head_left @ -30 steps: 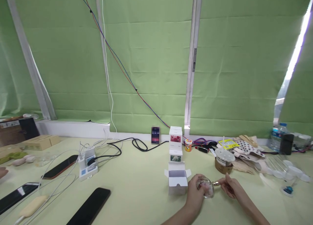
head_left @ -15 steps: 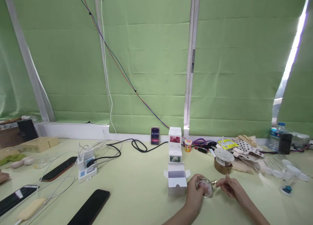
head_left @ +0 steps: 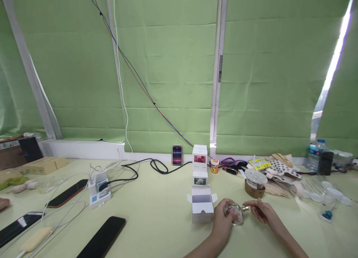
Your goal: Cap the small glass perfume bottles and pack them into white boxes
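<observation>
A round clear glass perfume bottle [head_left: 237, 215] with pinkish contents lies tilted on its side in my left hand [head_left: 222, 221]. My left fingers wrap round its body, and its gold sprayer neck [head_left: 245, 208] points right. My right hand [head_left: 263, 212] is beside the neck, its index finger reaching to the gold top and the other fingers loosely bent. Whether that finger presses on the top I cannot tell. Just left of the bottle stands a small white box [head_left: 201, 212] with its flaps up.
Behind the open box stand stacked white boxes with flower pictures [head_left: 200, 161] and a small orange jar [head_left: 214, 166]. A lidded plastic cup [head_left: 256, 179] is beyond my right hand. Phones [head_left: 102, 237] and a power strip [head_left: 99, 190] lie left. Cloths [head_left: 279, 172] and clear tubes are right.
My right index finger has shifted slightly, from beside the sprayer's end to over its gold top. The bottle and my left hand stay almost the same; the view has moved a little.
</observation>
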A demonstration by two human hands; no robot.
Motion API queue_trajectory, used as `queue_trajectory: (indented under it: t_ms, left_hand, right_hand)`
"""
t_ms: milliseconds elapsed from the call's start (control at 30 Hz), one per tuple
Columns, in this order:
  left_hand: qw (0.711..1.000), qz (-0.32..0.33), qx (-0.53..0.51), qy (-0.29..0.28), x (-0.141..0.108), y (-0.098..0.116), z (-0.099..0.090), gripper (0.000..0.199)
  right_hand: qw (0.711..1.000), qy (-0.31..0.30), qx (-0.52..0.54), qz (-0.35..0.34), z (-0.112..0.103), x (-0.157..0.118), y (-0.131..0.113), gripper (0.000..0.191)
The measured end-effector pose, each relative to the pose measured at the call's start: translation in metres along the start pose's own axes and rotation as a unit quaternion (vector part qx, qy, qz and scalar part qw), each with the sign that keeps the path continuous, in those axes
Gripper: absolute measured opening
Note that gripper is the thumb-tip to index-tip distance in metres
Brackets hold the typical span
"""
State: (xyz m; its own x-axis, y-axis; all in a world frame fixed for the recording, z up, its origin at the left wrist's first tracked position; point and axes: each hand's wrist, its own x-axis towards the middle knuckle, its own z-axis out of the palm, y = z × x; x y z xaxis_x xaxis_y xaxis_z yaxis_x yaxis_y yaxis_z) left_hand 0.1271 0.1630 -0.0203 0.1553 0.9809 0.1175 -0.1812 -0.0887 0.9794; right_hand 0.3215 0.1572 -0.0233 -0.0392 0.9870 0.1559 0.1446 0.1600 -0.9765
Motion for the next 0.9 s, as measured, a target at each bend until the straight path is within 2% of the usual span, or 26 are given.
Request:
queue_trajectory:
  t_ms: [333, 900]
  left_hand:
    - [1.0, 0.012, 0.006, 0.001, 0.0011, -0.0056, 0.0014, 0.027]
    - [1.0, 0.016, 0.004, 0.01, 0.0029, -0.0052, 0.0021, 0.03]
  right_hand:
    - [0.999, 0.009, -0.03, 0.014, 0.0022, -0.0009, -0.0005, 0.075]
    - [1.0, 0.003, -0.024, -0.014, 0.0001, -0.0017, -0.0015, 0.08]
